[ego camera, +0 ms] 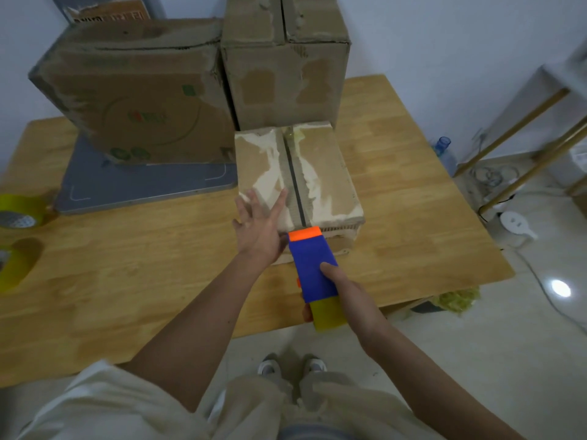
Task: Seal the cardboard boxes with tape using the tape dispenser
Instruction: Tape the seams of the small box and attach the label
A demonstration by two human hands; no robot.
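The tape dispenser (313,268) is blue with an orange tip and a yellow-green roll. The small cardboard box (324,176) is brown with pale torn patches; the tabletop (413,185) is light woodgrain.

Home packing spot: wooden table (397,173), boxes (286,74).

Grey board (143,185) on wooden table (413,185); blue bottle (443,147) on floor.
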